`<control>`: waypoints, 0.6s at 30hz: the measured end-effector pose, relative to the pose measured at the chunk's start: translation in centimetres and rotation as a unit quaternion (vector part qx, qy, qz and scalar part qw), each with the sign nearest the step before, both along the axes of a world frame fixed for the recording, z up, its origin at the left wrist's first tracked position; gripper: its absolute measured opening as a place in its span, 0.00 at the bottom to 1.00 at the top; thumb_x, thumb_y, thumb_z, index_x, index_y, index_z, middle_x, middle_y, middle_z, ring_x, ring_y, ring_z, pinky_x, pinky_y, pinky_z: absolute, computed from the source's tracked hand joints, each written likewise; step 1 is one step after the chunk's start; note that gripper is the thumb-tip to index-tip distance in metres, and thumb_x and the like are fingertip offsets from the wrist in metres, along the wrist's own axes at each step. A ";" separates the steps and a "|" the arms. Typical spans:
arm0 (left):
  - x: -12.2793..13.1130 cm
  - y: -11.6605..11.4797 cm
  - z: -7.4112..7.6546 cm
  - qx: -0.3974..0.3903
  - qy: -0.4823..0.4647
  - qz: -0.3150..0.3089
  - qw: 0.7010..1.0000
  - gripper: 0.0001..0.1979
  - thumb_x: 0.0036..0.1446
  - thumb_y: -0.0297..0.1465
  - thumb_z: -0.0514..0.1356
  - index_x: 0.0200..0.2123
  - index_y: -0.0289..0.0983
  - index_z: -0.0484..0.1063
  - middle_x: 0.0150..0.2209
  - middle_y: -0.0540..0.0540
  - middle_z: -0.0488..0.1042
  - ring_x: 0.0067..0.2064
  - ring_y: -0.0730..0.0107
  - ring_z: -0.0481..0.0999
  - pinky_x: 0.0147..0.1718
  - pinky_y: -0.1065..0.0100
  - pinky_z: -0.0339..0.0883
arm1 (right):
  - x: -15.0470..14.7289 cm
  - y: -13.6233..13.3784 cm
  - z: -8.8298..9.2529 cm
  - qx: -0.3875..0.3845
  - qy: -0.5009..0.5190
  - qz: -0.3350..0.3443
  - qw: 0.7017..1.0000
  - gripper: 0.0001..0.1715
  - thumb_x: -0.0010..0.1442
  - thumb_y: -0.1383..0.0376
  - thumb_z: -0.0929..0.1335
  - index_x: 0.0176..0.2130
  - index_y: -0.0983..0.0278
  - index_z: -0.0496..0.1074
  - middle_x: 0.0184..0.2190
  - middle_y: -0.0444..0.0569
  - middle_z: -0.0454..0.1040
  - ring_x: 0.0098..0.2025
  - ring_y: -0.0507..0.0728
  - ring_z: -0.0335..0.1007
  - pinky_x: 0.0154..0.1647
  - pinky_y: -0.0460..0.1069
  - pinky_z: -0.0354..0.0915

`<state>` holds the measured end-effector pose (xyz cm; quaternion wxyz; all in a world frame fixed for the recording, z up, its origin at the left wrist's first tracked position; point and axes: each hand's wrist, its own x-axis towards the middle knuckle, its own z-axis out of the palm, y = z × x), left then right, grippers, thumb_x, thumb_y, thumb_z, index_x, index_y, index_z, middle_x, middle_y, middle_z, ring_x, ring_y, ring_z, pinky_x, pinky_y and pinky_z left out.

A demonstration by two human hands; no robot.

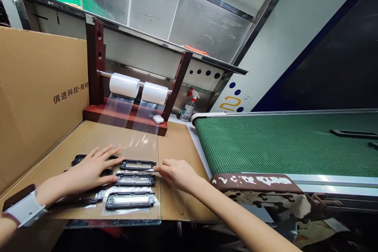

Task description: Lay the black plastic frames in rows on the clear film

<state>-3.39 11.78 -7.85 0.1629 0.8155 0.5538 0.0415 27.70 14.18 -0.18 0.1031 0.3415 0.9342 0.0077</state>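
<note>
Black rectangular frames lie in two columns on clear film over a glass plate. My left hand point(94, 167) rests with fingers spread over the left column, its fingertips reaching the top right frame point(138, 165) and the middle right frame point(136, 180). Nearest the front edge is the bottom right frame point(130, 200), untouched. My right hand point(177, 173) is closed in a pinch at the right end of the top right frame. A small pale tip shows at its fingertips, too small to name. The frames under my left hand are partly hidden.
Two rolls of clear film point(124, 85) hang on a dark red stand point(125, 116), with a small white case point(158, 119) on its base. A spray bottle point(188, 109) stands behind. Cardboard point(41, 78) walls the left; a green conveyor belt point(280, 145) runs at right.
</note>
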 end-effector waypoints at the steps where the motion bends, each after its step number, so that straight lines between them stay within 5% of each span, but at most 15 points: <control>1: 0.0 0.0 0.0 0.001 0.001 0.000 1.000 0.31 0.55 0.58 0.49 0.60 0.59 0.56 0.69 0.49 0.52 0.69 0.48 0.47 0.64 0.37 0.43 | 0.4 0.0 0.1 0.004 -0.005 -0.001 1.000 0.16 0.68 0.64 0.61 0.52 0.55 0.71 0.35 0.45 0.74 0.36 0.53 0.71 0.25 0.46 0.53; 11: -0.2 -0.1 -0.4 0.027 -0.025 -0.003 0.999 0.30 0.56 0.56 0.50 0.60 0.58 0.57 0.68 0.49 0.55 0.69 0.48 0.50 0.64 0.37 0.43 | 3.0 -1.2 3.0 0.020 -0.076 -0.044 0.996 0.15 0.67 0.66 0.61 0.48 0.57 0.73 0.35 0.46 0.75 0.36 0.54 0.73 0.27 0.46 0.56; 16: -4.8 -1.4 -1.3 0.046 -0.066 0.050 0.996 0.32 0.62 0.51 0.44 0.66 0.52 0.41 0.69 0.52 0.51 0.68 0.54 0.51 0.65 0.43 0.46 | 3.9 -2.2 2.8 0.020 0.020 -0.087 0.996 0.16 0.66 0.67 0.62 0.50 0.57 0.71 0.38 0.47 0.74 0.40 0.54 0.73 0.35 0.45 0.63; 18: -7.4 -3.1 -1.6 0.077 -0.077 0.085 0.990 0.31 0.63 0.49 0.44 0.66 0.46 0.44 0.68 0.51 0.55 0.66 0.54 0.57 0.65 0.50 0.53 | 3.0 -2.6 1.8 0.005 0.079 -0.078 0.994 0.19 0.65 0.67 0.62 0.54 0.56 0.67 0.41 0.47 0.73 0.42 0.54 0.72 0.39 0.45 0.65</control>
